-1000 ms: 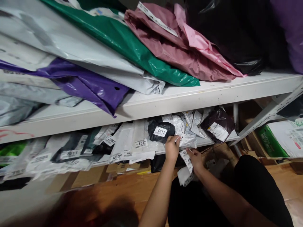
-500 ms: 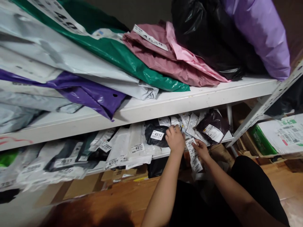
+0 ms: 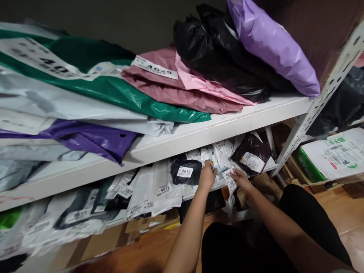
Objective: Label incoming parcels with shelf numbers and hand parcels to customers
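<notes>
Black parcel (image 3: 182, 163) by my left hand (image 3: 207, 178): white sticker, 4013.
White parcel (image 3: 159, 175) left of it: sticker, 4012.
Mauve parcel (image 3: 170, 94), upper shelf: long white strip, 4029.
Green parcel (image 3: 119, 91): large strip begins 40, the rest is blurred.
White packet (image 3: 229, 178) in my right hand (image 3: 241, 180): print is too small to read.

The left hand's (image 3: 207, 177) fingertips are buried among the white parcels (image 3: 220, 151) near the front edge of the lower shelf (image 3: 273, 165), so its grip cannot be made out; the right hand (image 3: 241, 179) pinches a hanging parcel (image 3: 229, 184) whose label is too small to read; toward the lower shelf's left end the blurred parcels (image 3: 71, 216) carry illegible numbers; the green bag's (image 3: 127, 94) label smears beyond "40"; the lilac bag (image 3: 270, 45) is cut by the top edge.
</notes>
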Demonstrator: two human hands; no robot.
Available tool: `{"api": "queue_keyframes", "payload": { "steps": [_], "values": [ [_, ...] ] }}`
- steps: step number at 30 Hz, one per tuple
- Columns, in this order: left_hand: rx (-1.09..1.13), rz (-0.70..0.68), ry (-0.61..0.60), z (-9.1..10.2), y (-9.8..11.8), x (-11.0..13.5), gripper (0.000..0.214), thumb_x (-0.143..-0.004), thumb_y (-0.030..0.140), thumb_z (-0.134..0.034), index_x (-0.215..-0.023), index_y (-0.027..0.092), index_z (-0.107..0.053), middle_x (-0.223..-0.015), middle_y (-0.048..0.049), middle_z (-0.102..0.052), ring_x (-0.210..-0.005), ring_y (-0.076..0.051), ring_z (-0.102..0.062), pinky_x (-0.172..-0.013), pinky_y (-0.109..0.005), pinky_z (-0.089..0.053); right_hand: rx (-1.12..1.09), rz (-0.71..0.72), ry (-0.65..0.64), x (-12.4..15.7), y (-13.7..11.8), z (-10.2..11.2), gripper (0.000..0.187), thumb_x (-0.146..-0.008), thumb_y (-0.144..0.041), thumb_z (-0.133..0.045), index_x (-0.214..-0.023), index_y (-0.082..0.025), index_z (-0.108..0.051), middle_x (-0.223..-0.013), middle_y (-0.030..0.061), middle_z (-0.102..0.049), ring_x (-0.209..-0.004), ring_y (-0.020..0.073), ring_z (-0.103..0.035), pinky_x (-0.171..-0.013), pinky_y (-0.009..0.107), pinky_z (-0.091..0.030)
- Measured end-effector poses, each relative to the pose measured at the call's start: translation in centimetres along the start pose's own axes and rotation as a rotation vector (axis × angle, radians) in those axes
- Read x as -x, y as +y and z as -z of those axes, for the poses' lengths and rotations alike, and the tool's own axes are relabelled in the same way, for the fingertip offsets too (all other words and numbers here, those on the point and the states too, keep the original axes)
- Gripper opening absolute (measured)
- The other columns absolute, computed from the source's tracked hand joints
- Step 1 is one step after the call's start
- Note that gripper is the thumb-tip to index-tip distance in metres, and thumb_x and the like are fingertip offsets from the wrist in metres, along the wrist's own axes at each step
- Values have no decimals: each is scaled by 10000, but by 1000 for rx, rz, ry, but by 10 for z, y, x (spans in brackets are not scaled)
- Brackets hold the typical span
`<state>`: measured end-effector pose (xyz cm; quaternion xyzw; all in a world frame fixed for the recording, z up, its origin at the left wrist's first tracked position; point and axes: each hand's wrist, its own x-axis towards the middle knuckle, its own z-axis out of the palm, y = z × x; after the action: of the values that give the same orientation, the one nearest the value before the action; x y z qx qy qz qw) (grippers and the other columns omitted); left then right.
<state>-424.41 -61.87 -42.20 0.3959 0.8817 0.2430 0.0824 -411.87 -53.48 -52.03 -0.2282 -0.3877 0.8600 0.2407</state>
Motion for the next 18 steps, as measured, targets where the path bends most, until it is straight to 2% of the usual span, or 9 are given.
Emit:
{"api": "queue_keyframes", "payload": {
  "steps": [3,5,9,13,18],
  "values": [
    [114,-40,-61,5,-13,2,350,-760,106,-490,-1078,238,-549,-743,39,-572,-681,-168,-581,-705,-281,-455,0,-14,-40,10,8,-13,481,-489,-537,-865,-777,-172,-738,-653,14,-709,-587,163,-615,-612,293,-473],
    [179,-56,-117,8,-19,-2,370,-726,123,-520,-1067,248,-588,-743,48,-585,-681,-158,-572,-710,-274,-457,1,-8,-20,11,14,-25,475,-513,-559,-847,-779,-175,-758,-647,19,-713,-583,170,-617,-618,309,-482],
    [293,-1,-218,12,-30,-12,300,-698,212,-555,-985,227,-638,-643,64,-549,-567,-146,-533,-603,-269,-454,28,14,89,-3,23,-43,400,-520,-536,-837,-694,-184,-762,-585,13,-691,-533,158,-573,-562,300,-452],
    [361,77,-298,11,-38,-23,313,-681,240,-550,-970,205,-663,-622,54,-566,-517,-137,-531,-531,-257,-447,82,36,190,-21,26,-52,317,-484,-472,-832,-588,-189,-734,-514,-11,-643,-505,147,-533,-527,284,-419],
    [389,168,-380,15,-35,-33,431,-637,186,-534,-1027,181,-716,-808,-22,-711,-499,-126,-536,-504,-273,-488,160,77,339,-26,33,-57,272,-518,-440,-781,-482,-199,-659,-434,-38,-560,-467,131,-469,-487,264,-371]
  ]
}}
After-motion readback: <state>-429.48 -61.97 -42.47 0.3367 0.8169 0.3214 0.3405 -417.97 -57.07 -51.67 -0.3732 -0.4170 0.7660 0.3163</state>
